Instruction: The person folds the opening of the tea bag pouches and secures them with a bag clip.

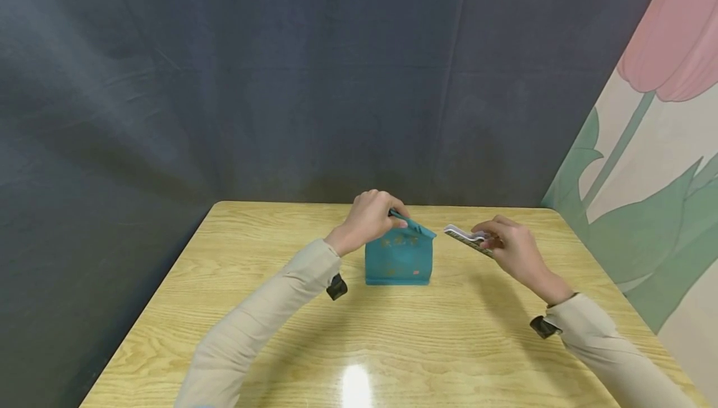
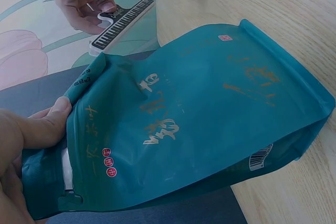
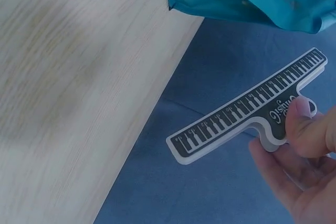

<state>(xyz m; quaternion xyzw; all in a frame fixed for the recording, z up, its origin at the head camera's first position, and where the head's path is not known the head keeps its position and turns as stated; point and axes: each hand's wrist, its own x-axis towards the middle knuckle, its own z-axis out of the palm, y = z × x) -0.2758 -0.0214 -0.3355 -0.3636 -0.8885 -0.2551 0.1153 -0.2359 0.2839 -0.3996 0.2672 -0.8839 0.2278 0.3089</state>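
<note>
A teal pouch [image 1: 399, 261] with gold and white lettering stands upright on the table, its top edge folded over. My left hand [image 1: 373, 218] pinches that folded top; in the left wrist view the thumb [image 2: 47, 124] lies across the fold. To the right of the pouch, my right hand [image 1: 513, 251] holds a long bag clip [image 3: 247, 108] by its handle, above the table. The clip is black and white, with a piano-key pattern and the word "music". Its long bar points toward the pouch, with a gap between them.
The light wood table [image 1: 269, 339] has a dark curtain [image 1: 336, 84] along its back and left sides. A wall painted with a pink tulip [image 1: 667, 40] and green leaves stands on the right.
</note>
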